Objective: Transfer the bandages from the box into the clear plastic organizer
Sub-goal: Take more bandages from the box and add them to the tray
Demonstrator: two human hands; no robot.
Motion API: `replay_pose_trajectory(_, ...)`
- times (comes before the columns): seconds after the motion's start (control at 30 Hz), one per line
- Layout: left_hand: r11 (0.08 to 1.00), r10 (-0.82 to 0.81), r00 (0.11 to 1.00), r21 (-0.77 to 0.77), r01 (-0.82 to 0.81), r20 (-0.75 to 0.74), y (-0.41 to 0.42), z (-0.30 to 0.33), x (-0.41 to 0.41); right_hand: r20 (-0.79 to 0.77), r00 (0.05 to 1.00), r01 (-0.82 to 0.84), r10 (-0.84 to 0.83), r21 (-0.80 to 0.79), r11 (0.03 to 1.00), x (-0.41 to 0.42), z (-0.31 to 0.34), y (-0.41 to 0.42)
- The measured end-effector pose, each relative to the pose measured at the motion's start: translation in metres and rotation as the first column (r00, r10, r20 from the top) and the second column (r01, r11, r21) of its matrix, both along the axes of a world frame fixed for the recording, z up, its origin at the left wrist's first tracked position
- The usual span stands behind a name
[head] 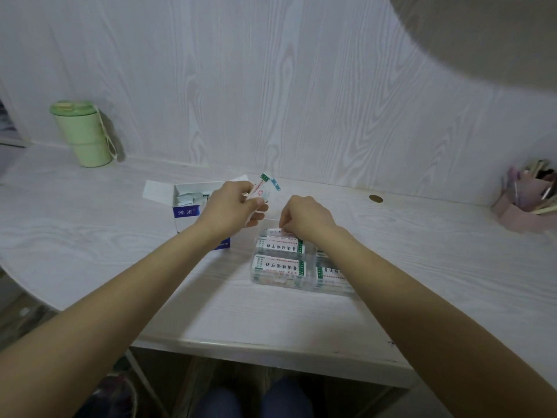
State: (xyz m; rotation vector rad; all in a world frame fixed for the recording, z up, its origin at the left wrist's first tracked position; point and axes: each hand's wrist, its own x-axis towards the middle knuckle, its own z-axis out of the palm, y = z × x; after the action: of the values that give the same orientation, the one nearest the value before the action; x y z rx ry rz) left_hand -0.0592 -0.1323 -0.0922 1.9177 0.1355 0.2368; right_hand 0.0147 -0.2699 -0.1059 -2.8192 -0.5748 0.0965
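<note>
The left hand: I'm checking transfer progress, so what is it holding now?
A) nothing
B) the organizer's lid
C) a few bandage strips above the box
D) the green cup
C: the left hand pinches a few bandage strips just above the open box, beside the clear plastic organizer.

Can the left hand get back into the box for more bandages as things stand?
Probably not right away. The left hand grips a bunch of bandages, so it is full. The box lies open just beside it, more bandages visible inside, nothing blocking the opening.
</note>
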Motion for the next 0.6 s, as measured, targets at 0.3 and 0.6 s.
replay_pose_trajectory(0.3, 1.0, -0.006, 1.0, 0.008, 0.006, 0.003, 0.0, 0.002, -0.003, -0.037, 0.998, -0.04, 0.043, 0.066, 0.997, 0.002, 0.003, -0.001)
replay_pose_trajectory(0.6, 1.0, -0.013, 1.0, -0.005, 0.013, 0.008, -0.001, 0.003, -0.004, -0.163, 0.984, -0.044, 0.072, 0.17, 0.985, -0.001, 0.016, -0.016)
